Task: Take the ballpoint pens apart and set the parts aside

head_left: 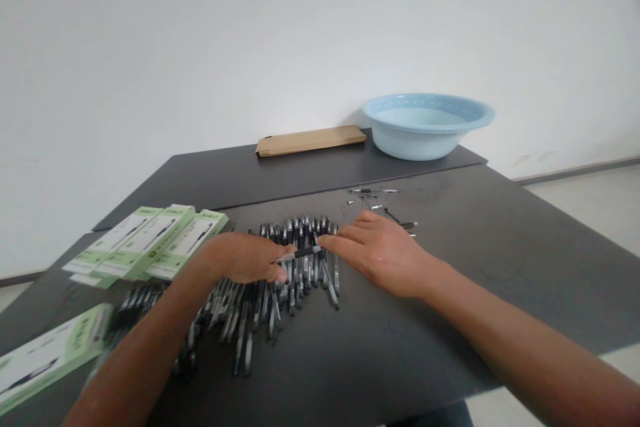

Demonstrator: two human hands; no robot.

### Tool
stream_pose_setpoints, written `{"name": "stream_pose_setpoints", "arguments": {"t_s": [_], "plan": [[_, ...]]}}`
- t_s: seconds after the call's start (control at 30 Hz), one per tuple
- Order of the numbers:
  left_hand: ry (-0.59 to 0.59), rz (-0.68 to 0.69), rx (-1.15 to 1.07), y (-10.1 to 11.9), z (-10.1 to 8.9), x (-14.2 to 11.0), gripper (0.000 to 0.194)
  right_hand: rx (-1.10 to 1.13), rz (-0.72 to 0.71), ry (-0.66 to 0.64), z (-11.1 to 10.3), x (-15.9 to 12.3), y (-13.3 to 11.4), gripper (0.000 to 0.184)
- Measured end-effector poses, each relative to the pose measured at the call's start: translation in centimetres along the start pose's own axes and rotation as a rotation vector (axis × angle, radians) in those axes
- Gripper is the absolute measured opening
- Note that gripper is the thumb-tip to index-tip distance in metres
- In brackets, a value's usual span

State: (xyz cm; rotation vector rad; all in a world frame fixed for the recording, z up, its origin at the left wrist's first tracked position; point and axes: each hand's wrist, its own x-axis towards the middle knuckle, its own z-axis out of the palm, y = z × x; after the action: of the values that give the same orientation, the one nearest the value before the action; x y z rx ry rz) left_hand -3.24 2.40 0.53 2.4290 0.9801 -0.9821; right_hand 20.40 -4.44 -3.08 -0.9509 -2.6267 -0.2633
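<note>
So there's one pen (301,253) held crosswise over the pile of pens (260,280) on the dark tabletop (450,267). The left hand (247,257) has its grip closed on the pen's pale end, and the right hand (380,250) meets the dark end with fingers stretched out, fairly loose. Green boxes (150,240) sit just left of the pile, blue basin (427,123) way back.

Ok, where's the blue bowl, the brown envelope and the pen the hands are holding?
Blue bowl (425,137): head view, on its outer front wall.
Brown envelope (311,140): head view, middle of its flat face.
Pen (303,253): head view, mid-barrel between both hands.
</note>
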Motion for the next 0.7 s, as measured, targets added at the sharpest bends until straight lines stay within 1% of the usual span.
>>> {"name": "stream_pose_setpoints", "arguments": {"t_s": [0.07,0.13,0.23,0.3,0.37,0.43,0.47,0.53,0.6,0.7], "plan": [[0.001,0.005,0.001,0.0,0.0,0.0,0.064,0.017,-0.007,0.014,-0.1,0.0,0.0,0.03],[0.005,-0.006,0.006,-0.1,0.1,0.0,0.064,0.038,0.009,0.064,-0.4,0.0,0.0,0.033],[0.002,-0.012,-0.003,-0.3,0.1,-0.3,0.064,0.099,0.065,0.224,-1.4,-0.5,0.4,0.046],[0.006,-0.002,-0.012,-0.4,0.1,-0.5,0.064,0.138,0.189,0.361,-2.2,-1.2,1.3,0.044],[0.012,-0.008,-0.013,-0.5,0.1,-0.6,0.066,0.131,0.396,0.478,-2.6,-2.0,3.0,0.037],[0.014,-0.023,-0.017,-0.7,0.0,-0.7,0.066,0.063,0.62,0.533,-2.6,-2.9,5.4,0.033],[0.016,-0.029,-0.022,-0.8,0.0,-0.7,0.066,0.021,0.705,0.521,-2.4,-3.4,6.7,0.032],[0.022,-0.031,-0.037,-1.1,0.1,-0.7,0.066,-0.018,0.821,0.411,-1.6,-4.1,9.4,0.028],[0.033,-0.009,-0.047,-1.3,0.2,-0.7,0.067,-0.007,0.866,0.233,-0.5,-4.7,11.5,0.022],[0.059,-0.008,-0.041,-1.5,0.2,-0.8,0.063,-0.001,0.893,-0.027,1.1,-5.0,13.0,0.02]]}}
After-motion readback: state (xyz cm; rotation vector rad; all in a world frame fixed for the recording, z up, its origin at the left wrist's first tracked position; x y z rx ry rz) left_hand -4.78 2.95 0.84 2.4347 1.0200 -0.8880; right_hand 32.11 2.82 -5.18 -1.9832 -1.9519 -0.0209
